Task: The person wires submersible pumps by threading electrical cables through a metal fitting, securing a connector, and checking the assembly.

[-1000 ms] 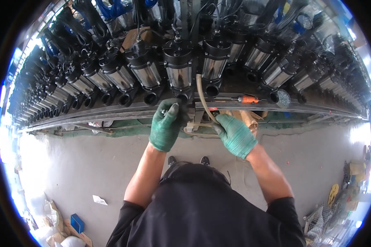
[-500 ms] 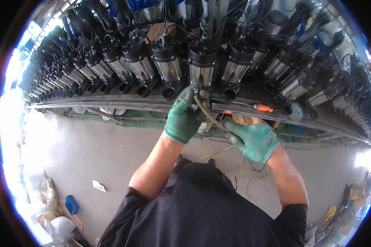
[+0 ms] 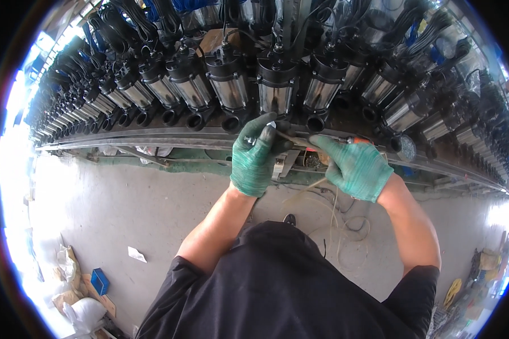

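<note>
Both hands (image 3: 256, 158) (image 3: 353, 166) risen to pump (image 3: 277, 85); neighbouring pumps (image 3: 232, 79) crowd sides.

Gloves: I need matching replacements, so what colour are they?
Green, dirt-smudged, on the left hand and right hand; head view.

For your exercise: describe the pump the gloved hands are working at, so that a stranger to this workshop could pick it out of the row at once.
Start with the long row of steel-bodied pumps on the metal rail across the top of the view. Follow the rail to the two green-gloved hands, left hand and right hand. The pump directly above the left hand is the one; its neighbours have no hand at their outlets.
</note>
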A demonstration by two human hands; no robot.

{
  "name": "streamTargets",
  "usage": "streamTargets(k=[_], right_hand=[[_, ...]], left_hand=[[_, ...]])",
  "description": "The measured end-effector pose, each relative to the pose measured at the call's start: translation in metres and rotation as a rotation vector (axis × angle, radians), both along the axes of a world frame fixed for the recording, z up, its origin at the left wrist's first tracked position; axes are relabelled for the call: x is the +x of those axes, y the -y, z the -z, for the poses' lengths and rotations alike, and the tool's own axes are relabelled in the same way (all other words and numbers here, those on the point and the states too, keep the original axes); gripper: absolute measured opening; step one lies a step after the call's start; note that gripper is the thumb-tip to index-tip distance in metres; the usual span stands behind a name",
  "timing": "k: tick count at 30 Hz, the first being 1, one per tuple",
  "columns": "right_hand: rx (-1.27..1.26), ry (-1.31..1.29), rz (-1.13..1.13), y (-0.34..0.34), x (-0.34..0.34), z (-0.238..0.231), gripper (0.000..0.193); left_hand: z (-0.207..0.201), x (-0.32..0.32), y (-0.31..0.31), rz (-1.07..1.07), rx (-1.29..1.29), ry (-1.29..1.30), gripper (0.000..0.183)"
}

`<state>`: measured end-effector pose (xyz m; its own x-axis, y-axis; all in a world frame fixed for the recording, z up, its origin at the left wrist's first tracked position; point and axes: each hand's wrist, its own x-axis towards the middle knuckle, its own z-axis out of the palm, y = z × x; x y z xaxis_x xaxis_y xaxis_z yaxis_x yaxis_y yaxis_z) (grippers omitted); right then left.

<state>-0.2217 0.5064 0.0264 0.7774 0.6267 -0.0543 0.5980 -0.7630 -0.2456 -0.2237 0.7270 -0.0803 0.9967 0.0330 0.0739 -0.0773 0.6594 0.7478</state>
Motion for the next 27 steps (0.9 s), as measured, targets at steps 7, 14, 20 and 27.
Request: streamTargets(k=[7, 14, 20, 27], right_hand=[[0.046, 0.213, -0.123, -0.014, 0.002, 0.02, 0.04], [0.003, 0.34, -0.141, -0.009, 0.003, 0.029, 0.04], [0.024, 0.685, -0.139, -0.015, -0.001, 0.04, 0.029], [0.195, 0.418, 0.093, -0.005, 0.004, 0.052, 0.019]], left_hand=[[0.012, -0.005, 0.008, 0.0, -0.283, -0.071, 0.032], [0.02, -0.006, 0.006, 0.033, -0.305, -0.045, 0.031], [0.028, -0.005, 0.004, -0.111, -0.064, -0.053, 0.027], [0.033, 0.006, -0.008, -0.284, -0.156, -0.102, 0.032]])
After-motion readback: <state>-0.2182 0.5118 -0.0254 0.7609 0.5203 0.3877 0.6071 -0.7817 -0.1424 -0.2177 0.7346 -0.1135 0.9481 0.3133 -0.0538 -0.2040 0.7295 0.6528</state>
